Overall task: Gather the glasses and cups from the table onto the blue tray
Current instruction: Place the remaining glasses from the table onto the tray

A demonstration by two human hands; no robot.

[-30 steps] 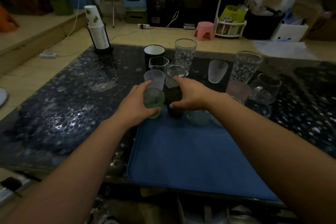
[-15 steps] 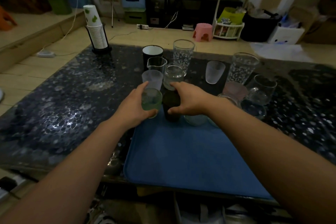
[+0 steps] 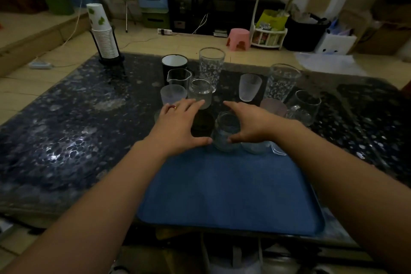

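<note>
We record a blue tray (image 3: 229, 193) at the near edge of a dark speckled worktop (image 3: 66, 131), its far end at twelve o'clock carrying a dark cup (image 3: 201, 123), a clear jar-shaped glass (image 3: 226, 132) just beside it at three o'clock, and a further low clear glass (image 3: 253, 147) partly hidden under our right wrist. Our left hand (image 3: 178, 122), a ring on one finger, lies spread over the tray's ten o'clock corner, fingers (image 3: 195, 103) straight and holding nothing, thumb tip by the dark cup's base. Our right hand (image 3: 249, 121) cups the jar-shaped glass, thumb against its near side and fingers arched over its rim toward eleven o'clock; whether the grip is closed we cannot tell. Off the tray, toward twelve o'clock on the worktop: a frosted cup (image 3: 173, 94), a small clear jar (image 3: 200, 91), a spouted beaker (image 3: 179, 77), a black mug with white interior (image 3: 174, 63), and a tall patterned glass (image 3: 211, 66). Toward one and two o'clock: a frosted tumbler (image 3: 250, 87), a second patterned glass (image 3: 282, 81), a pinkish cup (image 3: 274, 107), a round clear glass (image 3: 305, 105). At ten o'clock, well apart, a stack of paper cups (image 3: 103, 33) stands in a rack.
</note>
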